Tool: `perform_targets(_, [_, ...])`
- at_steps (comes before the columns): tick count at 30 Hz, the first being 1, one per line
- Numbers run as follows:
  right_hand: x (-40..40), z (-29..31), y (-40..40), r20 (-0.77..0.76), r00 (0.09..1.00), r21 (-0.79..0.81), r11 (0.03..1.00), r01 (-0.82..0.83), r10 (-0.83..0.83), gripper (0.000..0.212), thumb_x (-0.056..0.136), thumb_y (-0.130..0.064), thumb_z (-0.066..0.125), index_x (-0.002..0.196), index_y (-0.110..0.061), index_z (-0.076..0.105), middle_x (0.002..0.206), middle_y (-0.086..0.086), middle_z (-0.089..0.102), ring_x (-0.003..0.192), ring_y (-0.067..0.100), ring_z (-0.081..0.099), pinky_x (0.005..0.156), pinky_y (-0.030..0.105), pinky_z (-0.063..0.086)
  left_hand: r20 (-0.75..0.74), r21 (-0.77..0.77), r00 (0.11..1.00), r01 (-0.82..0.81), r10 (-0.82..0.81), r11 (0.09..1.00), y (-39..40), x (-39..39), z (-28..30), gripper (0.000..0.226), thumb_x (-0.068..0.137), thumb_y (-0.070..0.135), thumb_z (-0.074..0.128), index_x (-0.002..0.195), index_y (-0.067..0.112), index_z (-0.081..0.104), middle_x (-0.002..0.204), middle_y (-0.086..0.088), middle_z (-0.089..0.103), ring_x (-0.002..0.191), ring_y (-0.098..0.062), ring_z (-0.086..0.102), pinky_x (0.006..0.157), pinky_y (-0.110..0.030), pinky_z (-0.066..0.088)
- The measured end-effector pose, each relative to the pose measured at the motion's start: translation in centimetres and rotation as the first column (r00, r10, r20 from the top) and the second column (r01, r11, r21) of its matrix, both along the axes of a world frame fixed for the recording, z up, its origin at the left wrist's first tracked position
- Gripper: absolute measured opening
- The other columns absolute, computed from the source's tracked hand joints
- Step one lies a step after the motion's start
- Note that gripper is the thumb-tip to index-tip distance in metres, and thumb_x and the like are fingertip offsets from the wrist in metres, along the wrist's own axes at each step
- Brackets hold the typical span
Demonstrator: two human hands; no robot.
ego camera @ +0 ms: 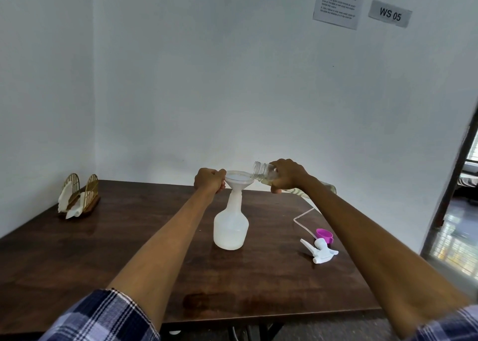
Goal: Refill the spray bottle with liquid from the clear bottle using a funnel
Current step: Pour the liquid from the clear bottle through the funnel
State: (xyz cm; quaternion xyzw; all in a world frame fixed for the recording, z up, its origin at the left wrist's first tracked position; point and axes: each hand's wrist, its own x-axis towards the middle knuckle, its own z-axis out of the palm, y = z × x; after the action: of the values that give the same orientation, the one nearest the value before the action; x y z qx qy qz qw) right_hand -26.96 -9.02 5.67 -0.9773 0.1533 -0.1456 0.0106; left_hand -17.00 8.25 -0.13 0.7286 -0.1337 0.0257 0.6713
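Right hand (287, 176) grips clear bottle (266, 176) lying near-horizontal, mouth just right of funnel (238, 181) rim; left fingers (219, 178) pinch that rim.

Funnel (238, 183) sits in spray bottle (231, 224); trigger head (320, 250) lies right.

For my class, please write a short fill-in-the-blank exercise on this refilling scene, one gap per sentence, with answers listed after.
1. The funnel sits in the neck of the ____ bottle.
2. The right hand tilts the ____ bottle toward the funnel.
3. The left hand grips the funnel's ____.
4. The trigger sprayer head lies on the ____.

Answers: spray; clear; rim; table
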Motion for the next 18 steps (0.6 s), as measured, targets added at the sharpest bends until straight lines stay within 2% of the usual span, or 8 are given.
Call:
perform_targets(10, [0.05,0.27,0.21,-0.015,1.0,-0.01,1.0,0.001,-0.001,0.05,0.056,-0.014,0.076,0.104,-0.017,0.061,0.087,-0.002,0.058,0.081,0.022,0.054,0.066,0.025,0.038,0.001,0.002,1.0,-0.004,0.004,1.0,0.09,-0.14,0.1,0.034,0.081,0.012,0.053,0.048,0.01,0.051,0.026,0.008,0.047,0.021,-0.001,0.042,0.048,-0.02,0.039])
perform_targets(15, [0.05,0.2,0.11,-0.008,1.0,-0.024,1.0,-0.002,0.001,0.048,0.059,-0.017,0.077,0.104,-0.017,0.061,0.09,-0.004,0.054,0.088,0.023,0.055,0.068,0.026,0.037,0.018,0.006,1.0,-0.017,0.016,1.0,0.11,-0.09,0.08,0.035,0.082,0.012,0.054,0.048,0.01,0.051,0.046,-0.002,0.053,0.023,-0.001,0.041,0.048,-0.019,0.039])
perform_targets(18, [0.06,0.26,0.12,-0.008,1.0,-0.029,1.0,-0.003,0.003,0.051,0.059,-0.017,0.077,0.107,-0.017,0.061,0.091,-0.004,0.053,0.084,0.02,0.05,0.068,0.025,0.037,0.016,0.002,1.0,-0.016,0.016,1.0,0.07,-0.15,0.14,0.035,0.082,0.012,0.054,0.048,0.01,0.051,0.043,-0.001,0.053,0.023,-0.002,0.041,0.048,-0.019,0.039])
